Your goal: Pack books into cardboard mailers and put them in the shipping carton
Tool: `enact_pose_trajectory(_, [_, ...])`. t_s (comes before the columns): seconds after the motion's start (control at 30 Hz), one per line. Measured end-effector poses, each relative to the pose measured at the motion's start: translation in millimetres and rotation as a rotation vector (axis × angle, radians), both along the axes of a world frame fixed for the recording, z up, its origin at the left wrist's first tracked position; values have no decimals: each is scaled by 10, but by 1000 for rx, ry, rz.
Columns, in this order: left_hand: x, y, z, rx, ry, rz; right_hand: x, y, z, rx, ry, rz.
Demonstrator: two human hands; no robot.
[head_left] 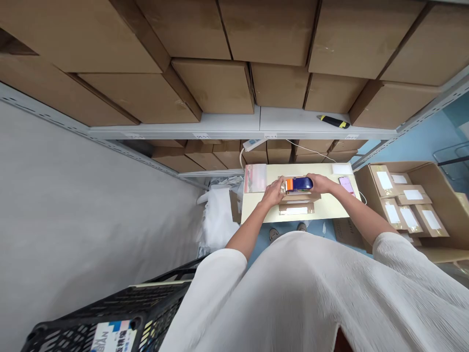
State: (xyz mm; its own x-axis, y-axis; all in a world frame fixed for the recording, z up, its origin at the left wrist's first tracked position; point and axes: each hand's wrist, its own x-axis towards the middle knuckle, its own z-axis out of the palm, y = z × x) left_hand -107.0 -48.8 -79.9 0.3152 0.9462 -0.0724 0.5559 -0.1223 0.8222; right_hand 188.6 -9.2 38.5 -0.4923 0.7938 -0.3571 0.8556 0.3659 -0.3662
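A blue and orange tape dispenser [302, 184] lies across the top of a small cardboard box [304, 198] on the pale table [256, 208]. My right hand [320, 184] is closed around the dispenser's blue right end. At the box's left end, my left hand [273, 193] grips with its fingers by the orange part and some shiny tape. Part of the box is hidden under the dispenser and my hands. Nearer to me, a second small box with a white label [296, 210] rests along the table's front edge.
On the table are a plastic-covered pack [255, 178] and a phone [346, 185]. A large carton [454, 195] of labelled boxes stands to the right. Shelves of cartons [216, 88] rise ahead, with a utility knife [334, 121]. A black crate [120, 308] is at lower left.
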Motion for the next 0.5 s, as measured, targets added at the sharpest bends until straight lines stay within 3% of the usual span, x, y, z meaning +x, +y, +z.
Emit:
enact_pose_trajectory(0.13, [17,-21,-9,-34,22,25,43,-41,7,-14,-29,-15])
enact_pose_trajectory(0.33, [66,-27,91,-79,216,-23,108,11,34,-21,-39,32])
enact_pose_trajectory(0.5, [89,23,158,-114,249,-11,692,97,98,-19,-107,-17])
